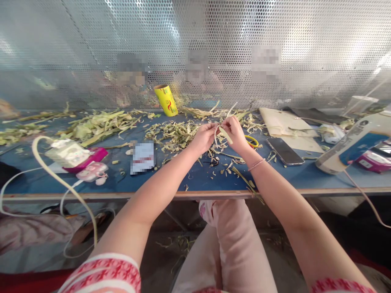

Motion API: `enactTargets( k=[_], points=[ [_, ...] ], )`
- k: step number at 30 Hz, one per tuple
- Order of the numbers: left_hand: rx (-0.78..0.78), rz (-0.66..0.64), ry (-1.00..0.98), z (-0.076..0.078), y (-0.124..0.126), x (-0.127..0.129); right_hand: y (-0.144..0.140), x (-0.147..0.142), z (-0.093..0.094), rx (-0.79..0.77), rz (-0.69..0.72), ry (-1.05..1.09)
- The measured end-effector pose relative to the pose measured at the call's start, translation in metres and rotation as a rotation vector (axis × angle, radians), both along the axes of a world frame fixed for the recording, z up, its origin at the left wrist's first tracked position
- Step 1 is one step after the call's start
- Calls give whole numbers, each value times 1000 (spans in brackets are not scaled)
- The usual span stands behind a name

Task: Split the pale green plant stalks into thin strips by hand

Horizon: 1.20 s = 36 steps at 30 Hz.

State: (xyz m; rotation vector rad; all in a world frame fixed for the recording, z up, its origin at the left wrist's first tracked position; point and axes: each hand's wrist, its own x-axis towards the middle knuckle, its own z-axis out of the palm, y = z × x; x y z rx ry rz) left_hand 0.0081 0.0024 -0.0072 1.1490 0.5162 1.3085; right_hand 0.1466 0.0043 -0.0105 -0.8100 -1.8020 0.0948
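Fingers of the left hand [204,136] and the right hand [234,129] are pinched shut on a pale leaf strip [225,134], held between them above the middle of the blue table [198,179]. Shredded leaf scraps [171,134] lie beneath and behind the hands. Yellow-handled scissors [252,141] rest just beside the right wrist, a phone [285,151] farther right, a yellow roll [165,100] behind, leaning by the perforated screen [91,40].
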Motion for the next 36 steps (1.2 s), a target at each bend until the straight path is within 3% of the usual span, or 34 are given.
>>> enactTargets(
  k=[8, 15, 19, 25, 36],
  points=[
    [-13, 72, -23, -1, 1, 3, 2, -4, -3, -102, -37, 41],
    [167, 176, 206, -4, 8, -8, -3, -1, -1, 35, -22, -55],
    [166, 136, 282, -5, 9, -10, -3, 0, -1, 32, 2, -85],
    [90, 127, 185, -2, 1, -1, 2, -1, -4, 4, 4, -39],
    [32, 141, 52, -8, 5, 7, 14, -3, -12, -188, -10, 90]
  ],
)
